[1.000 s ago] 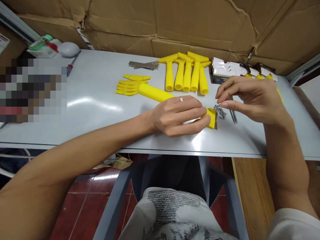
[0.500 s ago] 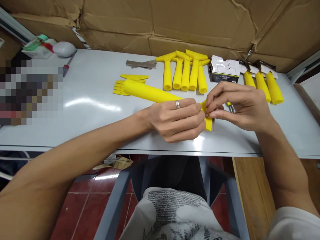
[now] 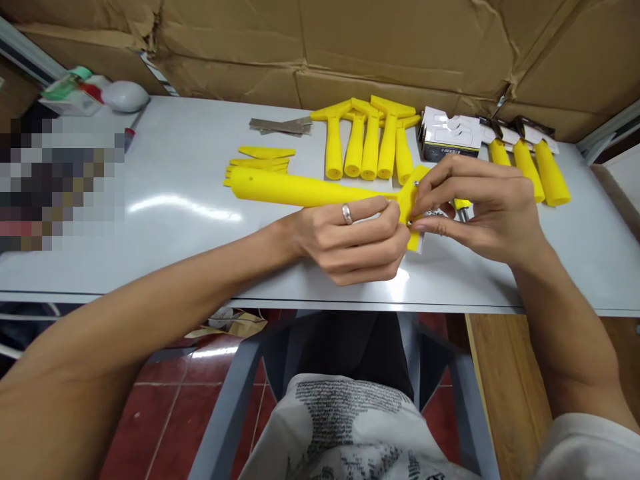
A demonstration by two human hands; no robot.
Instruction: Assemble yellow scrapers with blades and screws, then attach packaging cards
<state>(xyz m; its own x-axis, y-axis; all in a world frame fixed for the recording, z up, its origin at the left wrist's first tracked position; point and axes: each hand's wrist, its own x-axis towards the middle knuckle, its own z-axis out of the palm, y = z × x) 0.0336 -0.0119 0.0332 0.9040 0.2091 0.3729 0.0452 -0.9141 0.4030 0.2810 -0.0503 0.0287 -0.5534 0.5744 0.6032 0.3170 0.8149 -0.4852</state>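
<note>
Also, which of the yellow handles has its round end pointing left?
The yellow handle held crosswise in front; the five behind and three at right point theirs toward the camera.

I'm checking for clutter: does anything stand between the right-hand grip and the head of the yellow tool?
Nothing visible does; the right-hand grip is right at the yellow tool's head, beside a small metal screw.

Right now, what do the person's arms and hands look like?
The left hand wears a shiny silver ring and no glove. The right hand is gloveless too. A pale short sleeve covers the top of the right arm; no left sleeve shows in the picture.
</note>
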